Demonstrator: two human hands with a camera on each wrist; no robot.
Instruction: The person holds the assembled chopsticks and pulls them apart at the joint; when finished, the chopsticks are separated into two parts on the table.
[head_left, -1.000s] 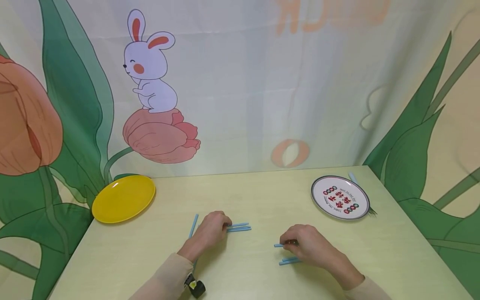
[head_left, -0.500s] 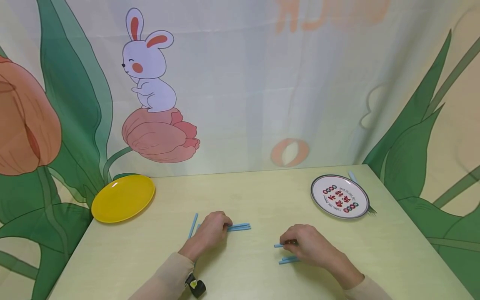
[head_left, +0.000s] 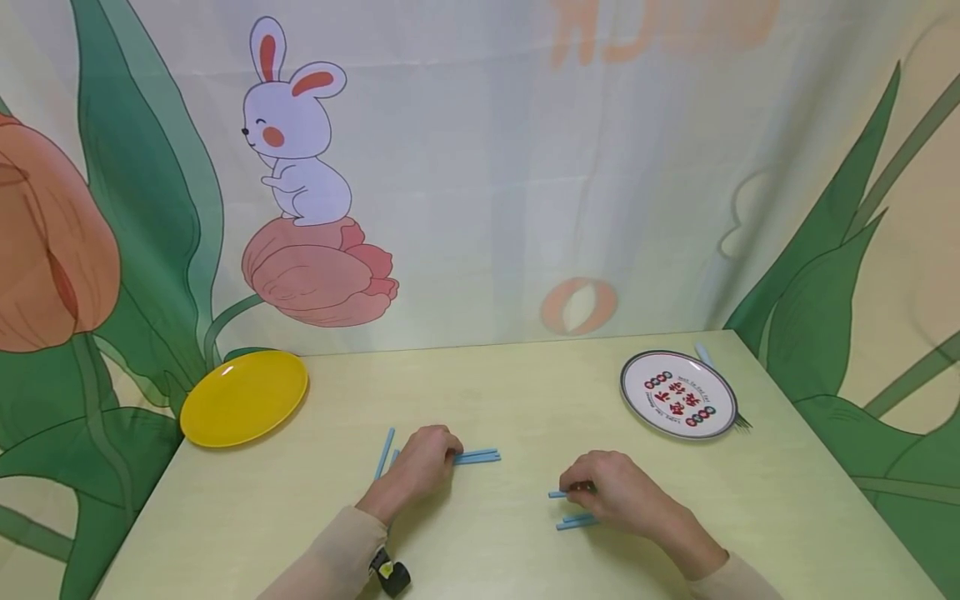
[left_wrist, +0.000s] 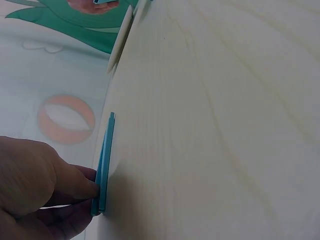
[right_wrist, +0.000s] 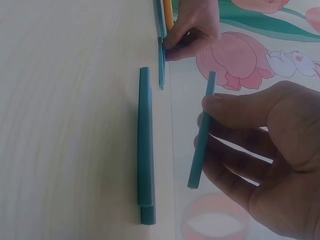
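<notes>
In the head view my left hand [head_left: 423,460] reaches to the middle of the table. Its thumb and fingers pinch several thin light-blue sticks [head_left: 480,457] near one end; their other ends point right. The left wrist view shows these blue sticks [left_wrist: 105,165] side by side, close over the tabletop. My right hand [head_left: 611,490] is to the right and nearer me. Between thumb and fingertips it holds a single short blue stick [right_wrist: 202,135], raised off the table in the right wrist view. Below that hand, two more blue sticks [right_wrist: 145,135] lie side by side on the table.
Further blue sticks [head_left: 385,452] lie left of my left hand, partly hidden by the forearm. A yellow plate [head_left: 245,398] stands at the back left. At the back right is a white patterned plate [head_left: 637,408], with a fork [head_left: 703,354] partly under it.
The sticks in my left hand lie slightly closer together. A second stick end now shows behind that hand. Both hands otherwise stay in place.
</notes>
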